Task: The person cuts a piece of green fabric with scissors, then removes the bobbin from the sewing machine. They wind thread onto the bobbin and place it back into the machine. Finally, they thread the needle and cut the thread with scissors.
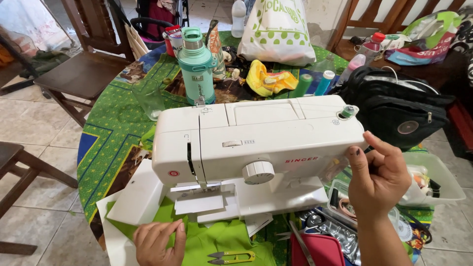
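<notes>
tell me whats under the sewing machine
Green fabric runs under the white sewing machine, over white paper sheets and a green patterned tablecloth. How far the fabric reaches beneath is hidden.

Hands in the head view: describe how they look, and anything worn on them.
Both hands are bare. The left hand shows no glove, ring or sleeve, and its nails look short and unpainted. The right hand and its forearm are also uncovered, with no watch or bracelet in view; a small dark mark sits on the thumb near the nail. No sleeve edge reaches into the picture on either side.
</notes>
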